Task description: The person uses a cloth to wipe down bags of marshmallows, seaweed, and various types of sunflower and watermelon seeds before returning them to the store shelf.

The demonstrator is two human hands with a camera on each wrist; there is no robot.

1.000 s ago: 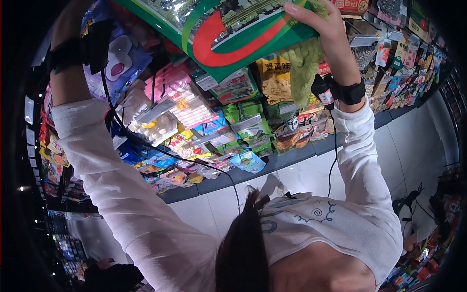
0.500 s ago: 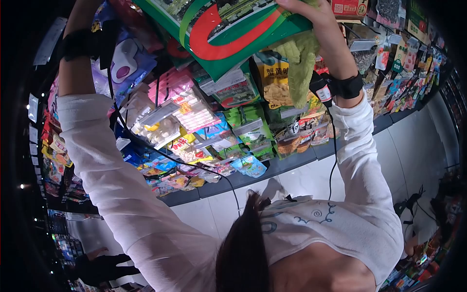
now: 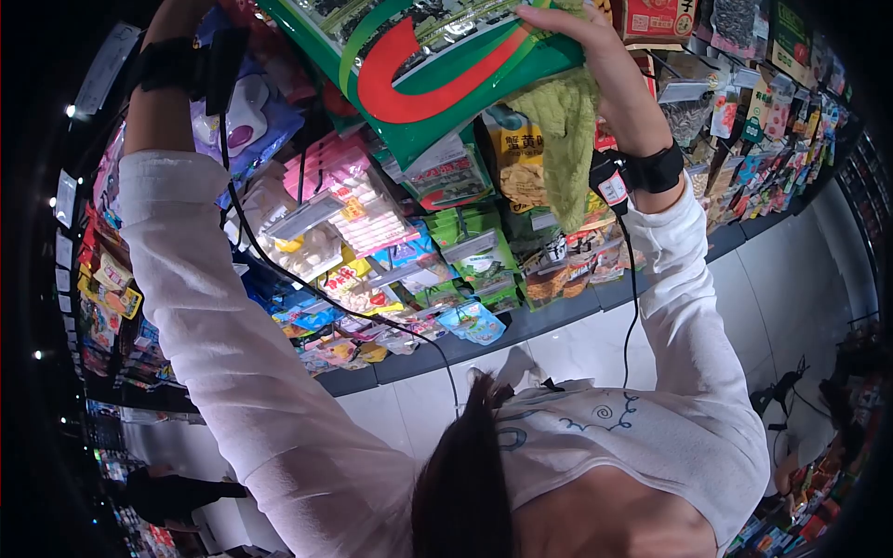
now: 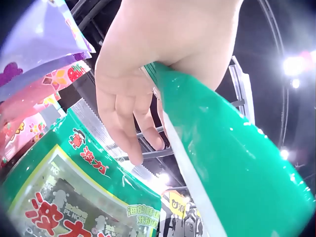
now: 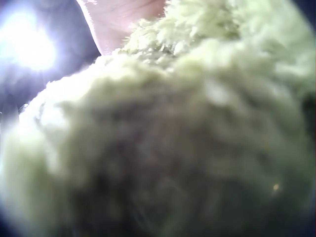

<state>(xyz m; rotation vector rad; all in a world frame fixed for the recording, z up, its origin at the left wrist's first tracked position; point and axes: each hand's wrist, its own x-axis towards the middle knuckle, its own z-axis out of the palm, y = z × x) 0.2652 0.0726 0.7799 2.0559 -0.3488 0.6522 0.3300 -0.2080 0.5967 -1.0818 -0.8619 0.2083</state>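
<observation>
A large green snack bag [image 3: 409,98] with a red swoosh spans the top of the head view, in front of the racks. My left hand [image 4: 163,44] grips its edge between thumb and fingers in the left wrist view, while the head view cuts that hand off. My right hand [image 3: 609,70] holds a fuzzy light green cloth [image 3: 567,139], which hangs down below the palm. The right thumb lies over the front of the bag. Cloth fills most of the right wrist view and hides the right fingers.
Racks of hanging snack packets surround both hands, among them a purple bag [image 3: 242,121], pink packets [image 3: 372,200] and a yellow bag [image 3: 516,163]. Another green bag [image 4: 74,177] hangs beside my left hand. A black cable [image 3: 307,288] runs from the left wrist across the front.
The left arm has shifted right and the right hand slightly left. The bag's lower corner and the cloth sit a little lower. In the background, a dark-clothed person's position has changed.
</observation>
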